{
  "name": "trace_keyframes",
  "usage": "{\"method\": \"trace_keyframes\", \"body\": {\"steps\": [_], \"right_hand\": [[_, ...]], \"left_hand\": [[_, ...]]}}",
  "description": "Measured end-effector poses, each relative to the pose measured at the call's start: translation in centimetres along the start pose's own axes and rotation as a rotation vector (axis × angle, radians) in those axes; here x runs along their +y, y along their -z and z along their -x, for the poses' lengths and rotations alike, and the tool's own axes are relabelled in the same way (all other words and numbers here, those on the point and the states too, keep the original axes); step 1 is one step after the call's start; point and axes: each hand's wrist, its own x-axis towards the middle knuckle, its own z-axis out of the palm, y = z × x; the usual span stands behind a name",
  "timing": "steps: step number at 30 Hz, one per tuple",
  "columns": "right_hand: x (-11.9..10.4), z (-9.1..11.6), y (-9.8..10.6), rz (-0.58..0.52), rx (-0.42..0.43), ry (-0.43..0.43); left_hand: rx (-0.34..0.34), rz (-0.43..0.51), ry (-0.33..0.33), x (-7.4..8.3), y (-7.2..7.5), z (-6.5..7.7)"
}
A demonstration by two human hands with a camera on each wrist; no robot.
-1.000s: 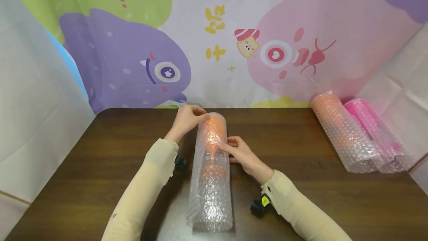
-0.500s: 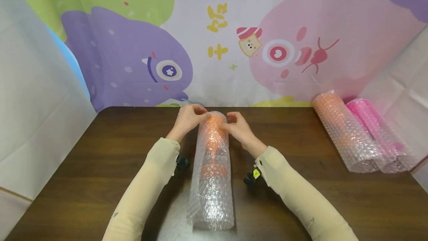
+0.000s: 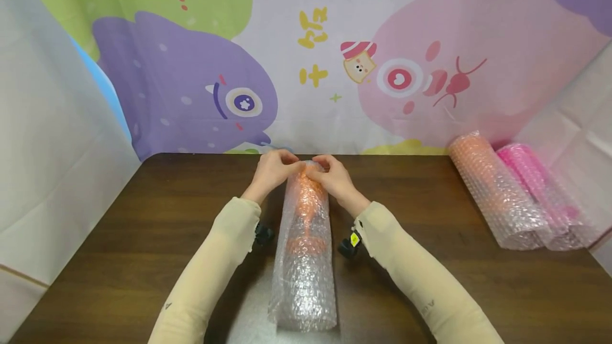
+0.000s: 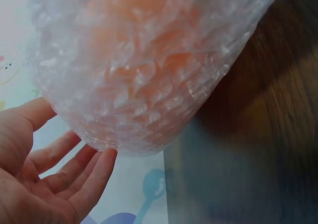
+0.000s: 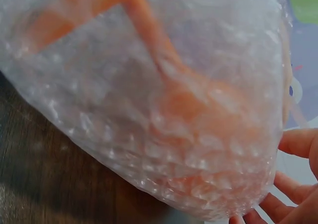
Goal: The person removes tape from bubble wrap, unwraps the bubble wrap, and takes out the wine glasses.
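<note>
A clear bubble-wrap roll lies lengthwise on the dark wooden table. Inside it shows a blurred orange thing with a thin stem and wider ends, like a goblet. At the roll's far end, my left hand pinches the wrap's edge, thumb on the near side and fingers reaching round the end, as the left wrist view shows. My right hand pinches the same end from the right, its thumb close to the left thumb. The wrap hides some fingertips in the right wrist view.
At the table's right side lie two more wrapped rolls side by side, one with an orange thing inside and one with a pink thing. A cartoon-printed cloth hangs behind the table's far edge.
My right hand has moved from the roll's right side, away from me, to its far end beside the left hand. My left hand has stayed at that end. The roll has barely moved.
</note>
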Motion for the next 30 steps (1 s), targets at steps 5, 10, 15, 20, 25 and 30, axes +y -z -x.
{"method": "trace_keyframes", "body": {"steps": [5,10,15,20,25,30], "right_hand": [[0.02,-0.05,-0.25,0.057,0.003,-0.014],[-0.02,-0.08,-0.4,0.067,0.008,-0.024],[0.21,-0.21,-0.64,0.067,0.016,-0.026],[0.17,-0.27,-0.76,0.072,0.017,-0.01],[0.02,-0.24,-0.76,0.098,0.024,-0.015],[0.05,-0.23,-0.83,0.105,0.036,-0.013]], "left_hand": [[0.002,-0.016,0.008,0.04,-0.01,-0.01],[0.001,-0.012,0.023,-0.03,-0.04,-0.07],[0.031,-0.011,0.047,-0.18,-0.29,-0.12],[0.056,-0.006,0.064,-0.24,-0.34,-0.17],[0.076,-0.009,0.062,-0.27,-0.17,-0.13],[0.097,-0.003,0.063,-0.21,-0.08,0.06]]}}
